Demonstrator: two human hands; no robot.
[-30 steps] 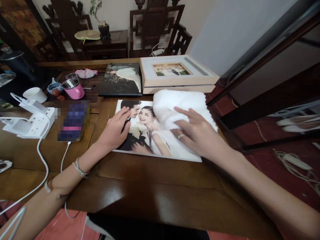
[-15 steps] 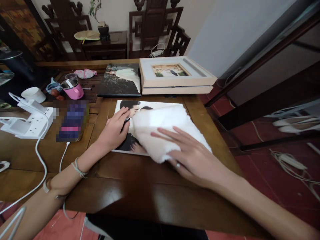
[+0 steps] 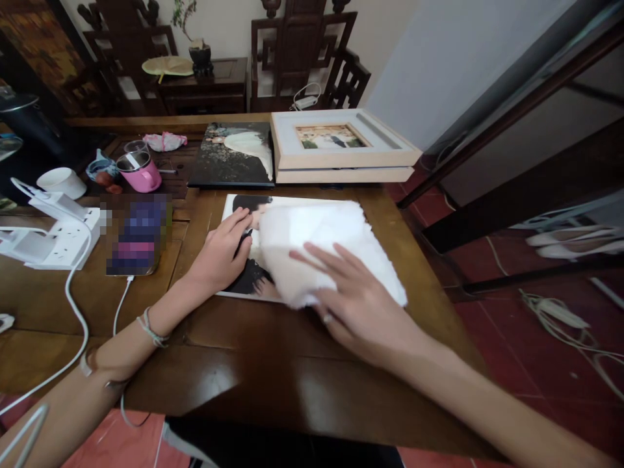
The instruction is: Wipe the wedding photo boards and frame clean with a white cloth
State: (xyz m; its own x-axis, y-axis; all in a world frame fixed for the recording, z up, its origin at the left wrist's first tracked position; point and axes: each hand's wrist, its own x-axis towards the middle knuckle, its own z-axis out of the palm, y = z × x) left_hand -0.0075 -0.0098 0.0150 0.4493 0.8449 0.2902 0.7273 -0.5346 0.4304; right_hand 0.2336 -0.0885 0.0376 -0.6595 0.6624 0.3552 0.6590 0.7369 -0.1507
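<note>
A flat photo panel [image 3: 260, 286] with a white edge and a picture of people lies on the brown wooden table. My left hand [image 3: 221, 250] rests on its left part, fingers stretched out, holding nothing. A fluffy white cloth [image 3: 316, 227] covers the panel's middle and right. My right hand [image 3: 355, 299] presses on the cloth, fingers spread over its top and the lower edge caught by the lower fingers. The panel's right side is hidden beneath the cloth.
Behind are a dark photo panel [image 3: 234, 156] and stacked pale wooden frames [image 3: 344, 159]. To the left lie a phone [image 3: 139, 234] on a cable, a white power strip [image 3: 73, 237], a pink mug [image 3: 140, 172] and a white cup [image 3: 62, 184]. The table's right edge [image 3: 439, 279] drops to red floor.
My right hand and the cloth have slid slightly left and up across the panel. My left hand stays in place on it.
</note>
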